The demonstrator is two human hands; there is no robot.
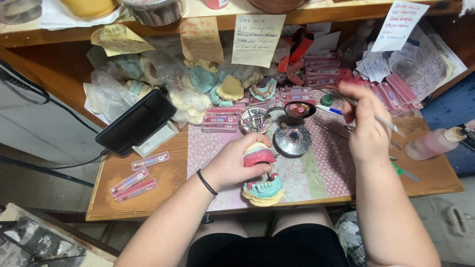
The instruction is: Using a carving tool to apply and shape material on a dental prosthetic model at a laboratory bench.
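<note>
My left hand (231, 164) grips a dental model (260, 174) on a hinged articulator near the table's front edge. Its upper part carries pink wax, and its lower part is a teal and cream cast. My right hand (366, 129) is raised above the right side of the table and holds a thin metal tool (381, 118) between the fingers. The tool's tip points left toward a small ladle with pink wax (298, 110). Just in front of the ladle stands a round metal burner (293, 139).
A dark phone (136, 122) leans on a white stand at the left. Strips of artificial teeth (133, 182) lie on the wooden table. Plaster casts (230, 89), pink boxes and paper notes crowd the back. A pink-filled bottle (433, 143) lies at the right.
</note>
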